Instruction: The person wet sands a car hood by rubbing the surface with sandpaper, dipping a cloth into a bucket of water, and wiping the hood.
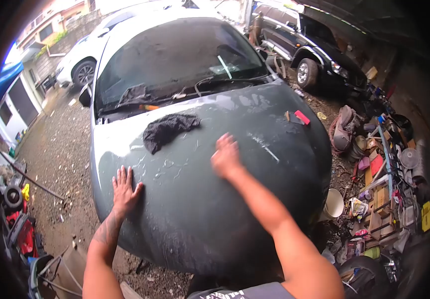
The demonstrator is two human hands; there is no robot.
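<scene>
A dark grey-green car hood (190,199) fills the middle, with wet streaks on it. My left hand (125,190) lies flat on its left part, fingers spread. Over the middle of the hood is my right hand (226,155), blurred by motion, its fingers bent; whether anything is under or in it is hidden. A crumpled black cloth (170,130) rests on the hood near the windshield, beyond and between my hands. Toward the right side of the hood lie a red block (302,117) and a small dark piece (291,118) beside it.
The windshield (175,60) and wipers are beyond the hood. A black vehicle (314,45) stands at the back right, a white car (78,60) at the back left. A white bucket (333,203) and piled tools and scrap (379,199) are at the right; more parts lie left.
</scene>
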